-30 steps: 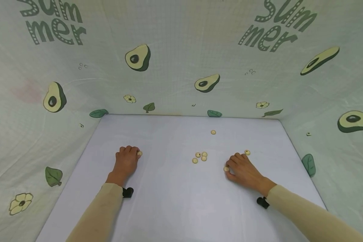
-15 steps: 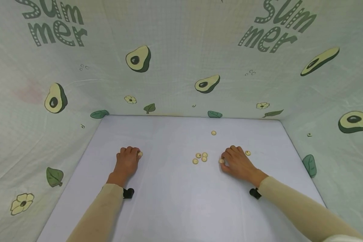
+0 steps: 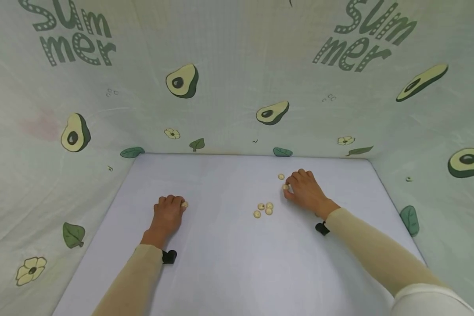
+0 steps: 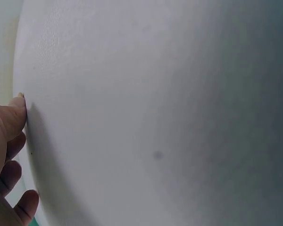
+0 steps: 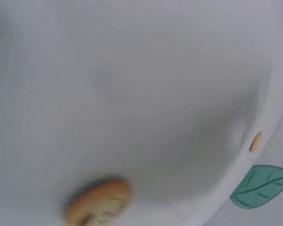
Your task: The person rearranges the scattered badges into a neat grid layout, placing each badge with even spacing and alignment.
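My left hand (image 3: 167, 217) is at the left of the white table, pinching a small round tan disc (image 3: 184, 204) between thumb and forefinger. In the left wrist view its fingers (image 4: 12, 115) show at the left edge, with the disc mostly hidden. Another such disc (image 3: 285, 187) is pinched by my right hand (image 3: 306, 191), which is just short of a loose disc (image 3: 281, 176) near the back. A further disc lies partly hidden beneath the right wrist; the right wrist view shows a blurred disc (image 5: 99, 205) with dark marks on its face.
Several matching discs lie close together mid-table, among them one with a dark spot (image 3: 261, 206) and one at the front (image 3: 257, 214). A cloth printed with avocados (image 3: 183, 81) and leaves hangs at the back and both sides of the table (image 3: 221, 263).
My right hand has moved left and then away from me with its disc, close to the back disc. Its wrist now covers most of the right-hand disc. My left hand stays in place.
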A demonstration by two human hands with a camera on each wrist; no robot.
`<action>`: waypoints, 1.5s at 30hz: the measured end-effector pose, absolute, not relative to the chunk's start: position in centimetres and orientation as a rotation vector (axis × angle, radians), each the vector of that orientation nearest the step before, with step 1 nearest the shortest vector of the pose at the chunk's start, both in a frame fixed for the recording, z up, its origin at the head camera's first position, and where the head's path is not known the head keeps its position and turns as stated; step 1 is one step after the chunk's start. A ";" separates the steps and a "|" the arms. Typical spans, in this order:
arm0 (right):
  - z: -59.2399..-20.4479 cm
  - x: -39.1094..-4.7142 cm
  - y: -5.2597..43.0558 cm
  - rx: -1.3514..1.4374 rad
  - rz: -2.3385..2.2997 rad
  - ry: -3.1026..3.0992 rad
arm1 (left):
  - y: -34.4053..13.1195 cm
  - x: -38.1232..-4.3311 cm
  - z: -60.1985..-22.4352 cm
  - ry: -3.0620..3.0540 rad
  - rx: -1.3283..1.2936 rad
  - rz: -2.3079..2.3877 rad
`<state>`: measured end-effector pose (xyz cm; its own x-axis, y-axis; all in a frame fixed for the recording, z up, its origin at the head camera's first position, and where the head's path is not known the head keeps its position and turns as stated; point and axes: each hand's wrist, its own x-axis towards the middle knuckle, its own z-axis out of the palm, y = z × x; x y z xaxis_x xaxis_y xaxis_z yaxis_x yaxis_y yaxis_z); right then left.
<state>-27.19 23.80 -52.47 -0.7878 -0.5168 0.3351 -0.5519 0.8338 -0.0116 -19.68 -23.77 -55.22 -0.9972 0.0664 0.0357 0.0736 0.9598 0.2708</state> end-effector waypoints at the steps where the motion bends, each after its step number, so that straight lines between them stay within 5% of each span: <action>1: -52.3 -27.8 23.7 0.809 0.160 -2.693 | -23.8 -19.6 -55.2 -3.081 -0.108 -0.431; 17: -53.5 -33.6 21.7 0.730 0.102 -2.910 | -23.9 -19.5 -55.2 -3.053 -0.115 -0.417; 45: -53.8 -34.4 17.3 0.763 0.067 -2.960 | -24.0 -19.5 -55.4 -3.040 -0.094 -0.416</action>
<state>-34.44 17.26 -53.76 -0.8723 -0.4803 0.0919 -0.4839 0.8748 -0.0216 -19.52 -23.99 -55.43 -0.9956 0.0509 0.0792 0.0703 0.9615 0.2656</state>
